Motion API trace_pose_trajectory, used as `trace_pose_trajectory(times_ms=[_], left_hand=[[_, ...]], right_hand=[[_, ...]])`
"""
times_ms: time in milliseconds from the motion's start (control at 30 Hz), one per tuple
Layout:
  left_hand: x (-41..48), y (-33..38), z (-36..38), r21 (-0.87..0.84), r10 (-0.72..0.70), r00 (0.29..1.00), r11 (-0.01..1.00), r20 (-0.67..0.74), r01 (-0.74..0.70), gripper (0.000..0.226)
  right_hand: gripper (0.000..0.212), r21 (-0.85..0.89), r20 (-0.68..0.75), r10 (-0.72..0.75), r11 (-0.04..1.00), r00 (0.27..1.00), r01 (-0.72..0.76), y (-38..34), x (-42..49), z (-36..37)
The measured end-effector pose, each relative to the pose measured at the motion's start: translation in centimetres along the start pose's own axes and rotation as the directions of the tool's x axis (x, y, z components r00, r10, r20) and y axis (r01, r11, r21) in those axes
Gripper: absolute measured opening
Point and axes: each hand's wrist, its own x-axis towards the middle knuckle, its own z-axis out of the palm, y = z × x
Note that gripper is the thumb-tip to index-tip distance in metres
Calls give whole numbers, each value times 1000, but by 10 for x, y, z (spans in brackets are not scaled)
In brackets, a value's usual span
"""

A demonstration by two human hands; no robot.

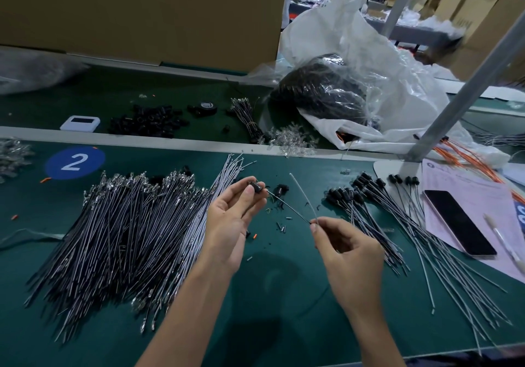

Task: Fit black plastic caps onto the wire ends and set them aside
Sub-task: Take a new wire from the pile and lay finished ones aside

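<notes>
Two hands work mid-frame: left hand [230, 219] pinches the black cap [258, 187] steady, right hand [346, 250] pinches the wire [289, 206] taut, likely to seat it. Both grips clamped; finished capped wires [369, 204] lie at right.

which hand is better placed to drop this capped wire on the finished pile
Likely the right hand: it pinches the wire and sits beside the capped pile; the left hand, holding the black cap, is farther.
</notes>
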Motion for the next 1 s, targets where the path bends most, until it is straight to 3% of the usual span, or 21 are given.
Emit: trace_pose_trajectory(times_ms=[567, 1000], left_hand=[[-3, -6, 3, -57, -56, 998, 997, -13, 55, 19], [-4, -3, 6, -57, -38, 999, 998, 4, 38, 18]], right_hand=[[24, 273, 87, 181, 941, 980, -199, 1, -1, 7], [20, 229, 128, 205, 946, 970, -230, 3, -1, 8]])
